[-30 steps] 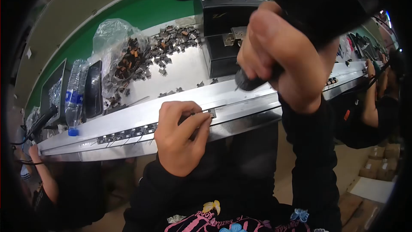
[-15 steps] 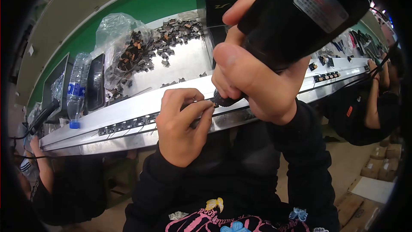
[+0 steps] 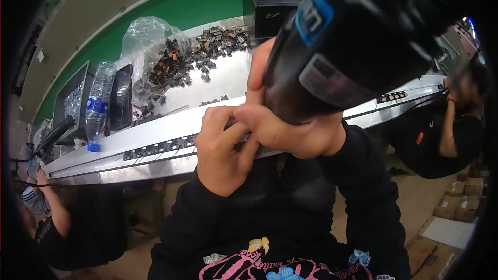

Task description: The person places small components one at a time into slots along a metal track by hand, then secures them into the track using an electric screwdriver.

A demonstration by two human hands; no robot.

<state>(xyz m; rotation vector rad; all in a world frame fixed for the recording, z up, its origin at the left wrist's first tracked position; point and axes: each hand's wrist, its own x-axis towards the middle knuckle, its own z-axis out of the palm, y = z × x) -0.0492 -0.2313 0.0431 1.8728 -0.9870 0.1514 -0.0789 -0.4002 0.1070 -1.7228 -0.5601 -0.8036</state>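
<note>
My right hand (image 3: 301,137) is wrapped round a thick black electric screwdriver (image 3: 337,67), which looms close to the camera and tilts up to the right. Its working end is hidden behind my fingers. Beside it, my left hand (image 3: 223,150) is closed in a pinch over the metal rail (image 3: 179,116), its fingertips tucked against the right hand. Whatever it pinches is covered. Left of my left hand, a row of small black parts (image 3: 158,149) with thin wires sits along the rail.
Loose small metal parts (image 3: 220,41) and a clear plastic bag (image 3: 150,33) lie behind the rail. A water bottle (image 3: 97,103), a dark tray (image 3: 122,96) and a bin of small pieces (image 3: 72,98) stand left. A black box (image 3: 267,13) stands behind. Co-workers sit at both sides, one at right (image 3: 441,140).
The screwdriver has dropped and swung left, turning so that a blue label shows. My right hand has come down against my left fingertips, which have barely moved.
</note>
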